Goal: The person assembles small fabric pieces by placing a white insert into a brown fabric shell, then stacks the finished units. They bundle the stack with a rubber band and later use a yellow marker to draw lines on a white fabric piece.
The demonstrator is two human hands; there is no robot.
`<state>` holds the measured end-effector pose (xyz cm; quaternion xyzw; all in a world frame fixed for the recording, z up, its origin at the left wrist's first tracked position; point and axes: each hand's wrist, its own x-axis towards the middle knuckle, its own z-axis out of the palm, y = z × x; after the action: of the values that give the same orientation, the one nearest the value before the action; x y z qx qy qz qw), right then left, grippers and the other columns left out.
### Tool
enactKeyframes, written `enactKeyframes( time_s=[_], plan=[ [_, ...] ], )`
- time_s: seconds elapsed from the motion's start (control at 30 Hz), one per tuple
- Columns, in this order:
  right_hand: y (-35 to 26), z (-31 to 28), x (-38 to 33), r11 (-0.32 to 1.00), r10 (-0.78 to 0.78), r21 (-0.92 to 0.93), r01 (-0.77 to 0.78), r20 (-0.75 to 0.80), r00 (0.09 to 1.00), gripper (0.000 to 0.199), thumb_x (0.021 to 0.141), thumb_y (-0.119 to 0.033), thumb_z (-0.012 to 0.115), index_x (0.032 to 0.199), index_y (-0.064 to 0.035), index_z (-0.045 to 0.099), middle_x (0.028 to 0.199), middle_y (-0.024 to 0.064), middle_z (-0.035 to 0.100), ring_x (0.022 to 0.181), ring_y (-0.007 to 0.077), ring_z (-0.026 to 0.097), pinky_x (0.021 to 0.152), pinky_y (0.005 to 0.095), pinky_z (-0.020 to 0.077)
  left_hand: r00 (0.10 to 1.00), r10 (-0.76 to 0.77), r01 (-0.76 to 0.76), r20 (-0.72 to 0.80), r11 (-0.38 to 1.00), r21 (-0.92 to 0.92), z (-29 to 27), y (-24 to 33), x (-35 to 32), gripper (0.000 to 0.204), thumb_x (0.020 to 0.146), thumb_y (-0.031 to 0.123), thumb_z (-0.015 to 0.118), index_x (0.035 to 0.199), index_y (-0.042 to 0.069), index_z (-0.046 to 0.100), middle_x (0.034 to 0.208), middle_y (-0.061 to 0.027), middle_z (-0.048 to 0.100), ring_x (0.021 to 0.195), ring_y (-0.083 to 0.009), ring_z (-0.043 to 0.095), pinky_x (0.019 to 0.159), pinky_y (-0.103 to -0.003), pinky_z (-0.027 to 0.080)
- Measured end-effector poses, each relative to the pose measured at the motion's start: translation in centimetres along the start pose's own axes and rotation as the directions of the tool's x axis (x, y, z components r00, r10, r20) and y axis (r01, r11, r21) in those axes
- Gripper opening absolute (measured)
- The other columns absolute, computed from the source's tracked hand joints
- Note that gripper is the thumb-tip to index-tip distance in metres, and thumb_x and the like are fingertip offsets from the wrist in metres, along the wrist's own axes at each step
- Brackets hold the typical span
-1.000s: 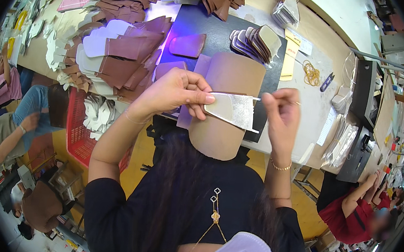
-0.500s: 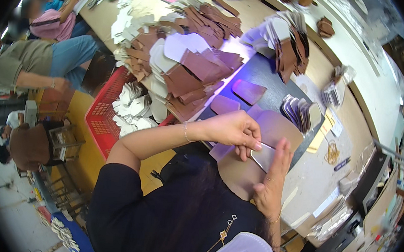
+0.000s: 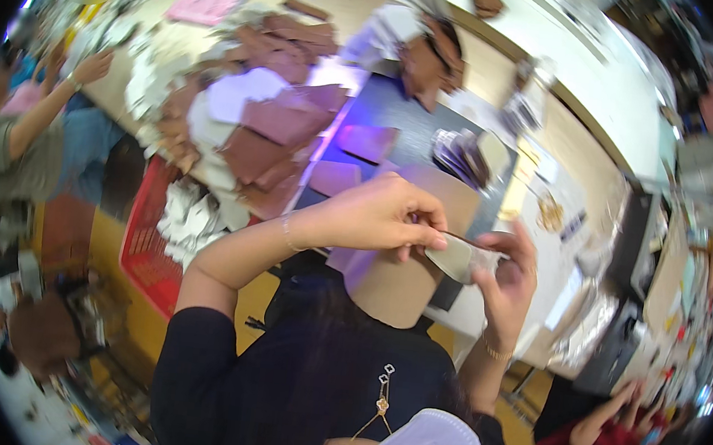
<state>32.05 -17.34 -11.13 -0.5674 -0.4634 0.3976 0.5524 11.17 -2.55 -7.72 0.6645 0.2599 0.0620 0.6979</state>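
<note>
Between my hands is a small pale-faced panel with a brown edge (image 3: 452,259), held over a large tan sheet (image 3: 396,297). My left hand (image 3: 404,217) pinches the panel's left end between thumb and fingers. At the other end my right hand (image 3: 507,276) has thumb and fingers closed on the panel's edge, where a thin whitish bit shows; motion blurs it. The tan sheet lies partly on a dark mat (image 3: 423,113) and reaches over the table's near edge. On the mat are two flat brown pieces (image 3: 367,143) under violet light and a row of stacked panels (image 3: 470,156).
Heaped brown and white cut pieces (image 3: 284,125) cover the table at left, above a red basket (image 3: 144,249) of white scraps. Another bundle of pieces (image 3: 428,58) stands at the back. Rubber bands (image 3: 550,214) lie at right. Other people (image 3: 25,148) are at the far left and lower right.
The view has swung, so the table appears farther left. My right hand went from fingers held straight beside the panel to gripping its edge. The panel has turned, its pale face now showing.
</note>
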Motion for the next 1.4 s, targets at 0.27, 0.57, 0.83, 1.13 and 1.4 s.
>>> enactKeyframes(
  time_s=[0.27, 0.57, 0.83, 1.13, 1.4],
  plan=[
    [2.8, -1.8, 10.0, 0.986, -0.024, 0.15, 0.078, -0.33, 0.944, 0.024, 0.091, -0.012, 0.068, 0.111, -0.0002, 0.065, 0.09, 0.0007, 0.065, 0.078, 0.0071, 0.057, 0.073, 0.0203, 0.0459, 0.92, 0.071, -0.098, -0.384, 0.994, -0.051, -5.2, -2.2, 7.7, 0.045, 0.099, 0.041, 0.053, 0.114, 0.001, 0.063, 0.092, -0.0079, 0.067, 0.085, -0.014, 0.065, 0.07, -0.028, 0.052],
    [7.6, -4.0, 14.4, 0.86, -0.085, -0.48, 0.173, 0.201, 0.976, 0.055, 0.083, -0.034, 0.074, 0.128, -0.0077, 0.059, 0.126, 0.0093, 0.056, 0.12, 0.0235, 0.052, 0.103, 0.0368, 0.0388, 0.911, -0.365, 0.365, -0.189, 0.93, -0.038, -7.3, -7.2, 16.1, 0.047, 0.096, 0.04, 0.055, 0.129, 0.008, 0.057, 0.111, -0.0094, 0.061, 0.094, -0.0221, 0.058, 0.075, -0.035, 0.053],
    [5.4, -3.9, 16.7, 0.751, 0.067, -0.569, 0.335, 0.571, 0.818, 0.081, 0.072, -0.033, 0.082, 0.137, 0.0009, 0.049, 0.107, 0.013, 0.056, 0.101, 0.0266, 0.054, 0.092, 0.0344, 0.0433, 0.97, -0.24, 0.203, -0.025, 0.757, 0.622, -7.7, -8.4, 19.9, 0.036, 0.073, 0.026, 0.077, 0.106, 0.011, 0.073, 0.079, -0.0075, 0.069, 0.068, -0.0199, 0.062, 0.057, -0.035, 0.049],
    [3.7, -1.0, 13.4, 0.756, -0.016, -0.584, 0.296, 0.436, 0.9, 0.059, 0.071, -0.016, 0.081, 0.121, -0.0006, 0.056, 0.109, 0.0138, 0.052, 0.102, 0.0303, 0.055, 0.094, 0.0382, 0.0424, 0.953, -0.275, 0.1, 0.124, 0.676, 0.73, -8.0, -6.9, 21.1, 0.047, 0.071, 0.032, 0.077, 0.112, 0.011, 0.069, 0.095, -0.0096, 0.069, 0.083, -0.0221, 0.063, 0.069, -0.036, 0.052],
    [4.4, -1.3, 13.4, 0.854, 0.192, -0.52, 0.02, 0.351, 0.916, 0.061, 0.071, -0.016, 0.083, 0.12, 0.0011, 0.051, 0.106, 0.0155, 0.061, 0.102, 0.0225, 0.059, 0.093, 0.0351, 0.0454, 0.906, -0.343, 0.103, 0.25, 0.75, 0.654, -8.3, -6.5, 22.4, 0.036, 0.08, 0.034, 0.072, 0.097, 0.003, 0.069, 0.078, -0.0052, 0.064, 0.07, -0.0189, 0.059, 0.066, -0.033, 0.052]
  ],
)
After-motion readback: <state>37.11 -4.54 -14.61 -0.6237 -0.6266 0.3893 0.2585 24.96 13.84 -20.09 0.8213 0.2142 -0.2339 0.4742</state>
